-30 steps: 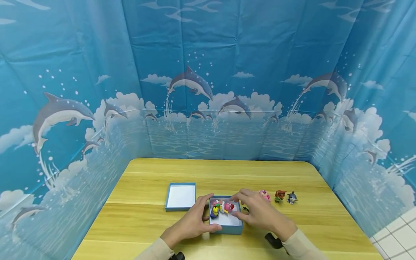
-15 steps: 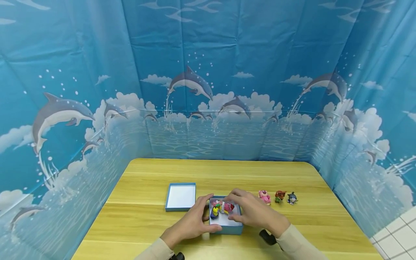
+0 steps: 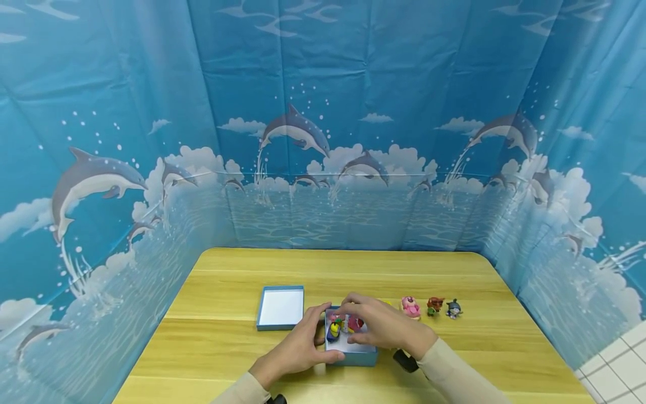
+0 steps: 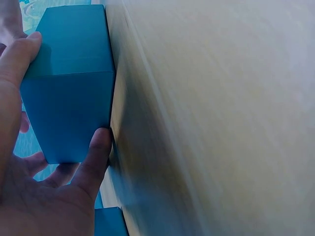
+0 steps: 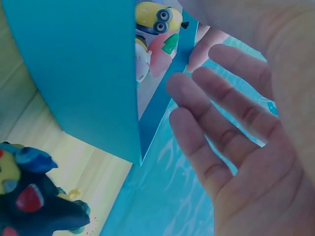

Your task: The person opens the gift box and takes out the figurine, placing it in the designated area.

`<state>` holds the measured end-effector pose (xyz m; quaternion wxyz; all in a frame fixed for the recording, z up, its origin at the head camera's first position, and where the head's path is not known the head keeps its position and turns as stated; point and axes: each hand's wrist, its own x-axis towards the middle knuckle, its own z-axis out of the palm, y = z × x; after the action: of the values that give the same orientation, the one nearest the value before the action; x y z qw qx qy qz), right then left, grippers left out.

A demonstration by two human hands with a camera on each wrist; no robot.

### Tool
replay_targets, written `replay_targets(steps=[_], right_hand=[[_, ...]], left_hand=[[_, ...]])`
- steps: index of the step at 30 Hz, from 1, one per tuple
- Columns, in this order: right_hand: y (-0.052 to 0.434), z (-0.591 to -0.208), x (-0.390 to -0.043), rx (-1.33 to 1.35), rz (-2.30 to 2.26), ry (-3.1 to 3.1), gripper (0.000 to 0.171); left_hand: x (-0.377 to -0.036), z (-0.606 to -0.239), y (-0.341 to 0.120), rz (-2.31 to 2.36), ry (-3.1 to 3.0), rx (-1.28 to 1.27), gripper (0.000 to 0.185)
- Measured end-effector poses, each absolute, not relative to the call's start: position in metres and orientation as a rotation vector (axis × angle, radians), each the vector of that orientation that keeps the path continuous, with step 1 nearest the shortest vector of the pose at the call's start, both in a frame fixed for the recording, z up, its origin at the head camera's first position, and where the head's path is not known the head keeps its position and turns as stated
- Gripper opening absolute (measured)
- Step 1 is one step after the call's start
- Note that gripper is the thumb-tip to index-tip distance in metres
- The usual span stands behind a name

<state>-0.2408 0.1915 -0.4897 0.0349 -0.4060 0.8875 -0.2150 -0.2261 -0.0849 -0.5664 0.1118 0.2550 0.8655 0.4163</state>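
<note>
Several figurines (image 3: 333, 330), inside blue box (image 3: 353, 359), near right fingers (image 5: 193, 141)

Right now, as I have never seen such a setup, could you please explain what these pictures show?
There is no machine here: a person works with two bare hands. The wide picture comes from a camera worn on the head; the two close ones come from cameras on the left and right wrists. On the wooden table are a blue box with toy figures inside, a shallow blue tray with a white inside, and, to the right, more toys, including a pink one. The left hand grips the box. The right hand is over it, fingers relaxed; whether it touches a toy is hard to tell.
</note>
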Motion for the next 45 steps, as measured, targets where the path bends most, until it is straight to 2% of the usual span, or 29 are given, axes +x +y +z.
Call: replay_targets(steps=[18,33,45], right_hand=[[0.172,-0.493,-0.253,-1.320,-0.558,2.674,0.042],[0.163,-0.497,-0.259,-1.351,-0.501,2.683,0.025],[0.165,-0.497,-0.257,-1.341,-0.494,2.712,0.023]], left_hand=[[-0.226,-0.567,-0.085,1.308,2.466,0.760,0.112],[-0.227,-0.566,-0.085,1.290,2.477,0.753,0.110],[-0.227,-0.566,-0.085,1.313,2.452,0.749,0.111]])
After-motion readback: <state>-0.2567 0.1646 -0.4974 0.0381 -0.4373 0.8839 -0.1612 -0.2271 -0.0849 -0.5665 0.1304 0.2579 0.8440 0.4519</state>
